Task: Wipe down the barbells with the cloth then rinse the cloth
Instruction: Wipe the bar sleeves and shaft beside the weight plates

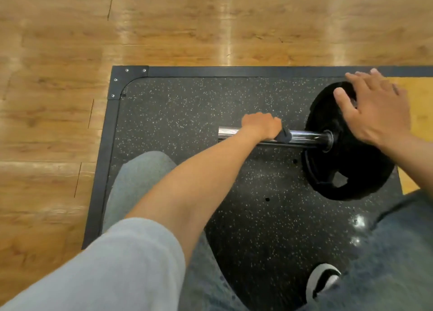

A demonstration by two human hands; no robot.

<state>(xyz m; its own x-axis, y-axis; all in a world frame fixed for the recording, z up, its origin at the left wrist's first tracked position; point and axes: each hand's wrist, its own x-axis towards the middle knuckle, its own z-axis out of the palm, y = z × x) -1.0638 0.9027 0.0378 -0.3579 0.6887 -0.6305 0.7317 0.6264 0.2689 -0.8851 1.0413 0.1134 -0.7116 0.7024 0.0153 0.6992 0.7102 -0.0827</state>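
A chrome barbell sleeve (307, 139) lies across the black speckled rubber mat (192, 104), with a black weight plate (346, 170) on it at the right. My left hand (262, 126) grips the sleeve near its free end, wrapped round a dark cloth (284, 136) that peeks out beside my fingers. My right hand (375, 106) rests flat on the top rim of the plate, fingers spread and straight. The bar beyond the plate is hidden.
The mat has a dark metal frame (131, 76) with a screwed corner piece, set in a wooden floor (164, 24). A yellow panel (419, 99) lies right of the plate. My knees in jeans and one shoe (323, 280) sit at the bottom.
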